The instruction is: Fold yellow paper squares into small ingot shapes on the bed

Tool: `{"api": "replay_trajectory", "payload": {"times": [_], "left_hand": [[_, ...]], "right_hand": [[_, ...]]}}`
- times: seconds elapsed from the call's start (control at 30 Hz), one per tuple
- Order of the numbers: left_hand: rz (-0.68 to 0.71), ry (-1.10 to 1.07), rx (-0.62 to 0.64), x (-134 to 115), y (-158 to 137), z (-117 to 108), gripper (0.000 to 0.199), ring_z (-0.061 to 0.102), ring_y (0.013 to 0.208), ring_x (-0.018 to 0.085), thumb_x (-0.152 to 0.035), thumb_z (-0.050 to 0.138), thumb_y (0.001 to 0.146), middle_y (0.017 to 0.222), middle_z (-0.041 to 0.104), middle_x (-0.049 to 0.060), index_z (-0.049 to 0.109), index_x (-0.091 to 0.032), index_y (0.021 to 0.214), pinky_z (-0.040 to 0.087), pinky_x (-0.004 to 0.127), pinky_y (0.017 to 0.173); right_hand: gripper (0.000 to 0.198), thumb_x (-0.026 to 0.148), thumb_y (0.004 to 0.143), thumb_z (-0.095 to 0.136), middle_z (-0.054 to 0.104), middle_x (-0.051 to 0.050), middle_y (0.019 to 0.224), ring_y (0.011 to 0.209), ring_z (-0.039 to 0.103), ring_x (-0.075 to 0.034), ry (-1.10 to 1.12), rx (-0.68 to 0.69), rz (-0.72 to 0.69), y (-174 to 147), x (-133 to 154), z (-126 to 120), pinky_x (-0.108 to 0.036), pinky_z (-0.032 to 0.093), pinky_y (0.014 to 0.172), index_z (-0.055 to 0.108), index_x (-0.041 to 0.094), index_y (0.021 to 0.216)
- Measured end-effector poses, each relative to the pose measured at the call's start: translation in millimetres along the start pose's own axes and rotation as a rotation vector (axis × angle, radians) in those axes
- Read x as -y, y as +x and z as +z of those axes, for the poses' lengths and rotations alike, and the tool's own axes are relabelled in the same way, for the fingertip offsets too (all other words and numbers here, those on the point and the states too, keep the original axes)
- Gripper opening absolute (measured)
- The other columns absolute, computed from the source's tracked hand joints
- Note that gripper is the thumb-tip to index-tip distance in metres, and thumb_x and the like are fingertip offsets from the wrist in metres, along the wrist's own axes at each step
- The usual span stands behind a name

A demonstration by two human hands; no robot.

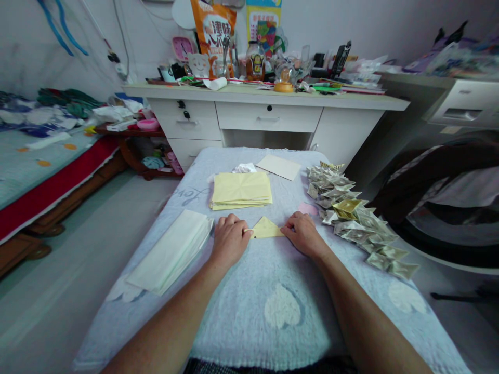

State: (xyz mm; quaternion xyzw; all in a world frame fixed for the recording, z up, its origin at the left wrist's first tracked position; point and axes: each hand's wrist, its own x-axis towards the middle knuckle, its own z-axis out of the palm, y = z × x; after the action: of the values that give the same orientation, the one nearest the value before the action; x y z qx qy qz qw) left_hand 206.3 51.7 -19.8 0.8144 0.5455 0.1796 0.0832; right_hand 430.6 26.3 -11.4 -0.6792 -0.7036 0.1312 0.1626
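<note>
Indoors, folded paper (267, 228) on blue cloth (234, 322)

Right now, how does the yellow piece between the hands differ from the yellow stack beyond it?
The yellow piece is folded to a peak, while the yellow stack looks roughly rectangular. The yellow piece is much smaller; the yellow stack is wider and many layers thick. The left hand and right hand grip the yellow piece's ends, while the yellow stack lies beyond them. Both are pale yellow.

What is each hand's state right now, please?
Left hand: closed, holding the left end of the folded yellow paper.
Right hand: closed, holding its right end.
</note>
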Motion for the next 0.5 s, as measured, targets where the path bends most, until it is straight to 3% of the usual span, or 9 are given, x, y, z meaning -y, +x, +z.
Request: {"api": "replay_trajectory", "payload": {"times": [0.5], "left_hand": [[-0.029,0.025,0.025,-1.1,0.4,-1.0,0.016,0.049,0.090,0.022,-0.034,0.055,0.083,0.090,0.057,0.005,0.063,-0.022,0.074,0.035,0.036,0.083]], "right_hand": [[0.021,0.030,0.083,0.059,0.060,-0.006,0.083,0.081,0.050,-0.017,-0.020,-0.008,0.002,0.3,1.2,-0.1,-0.029,0.032,0.076,0.066,0.016,0.069]]}}
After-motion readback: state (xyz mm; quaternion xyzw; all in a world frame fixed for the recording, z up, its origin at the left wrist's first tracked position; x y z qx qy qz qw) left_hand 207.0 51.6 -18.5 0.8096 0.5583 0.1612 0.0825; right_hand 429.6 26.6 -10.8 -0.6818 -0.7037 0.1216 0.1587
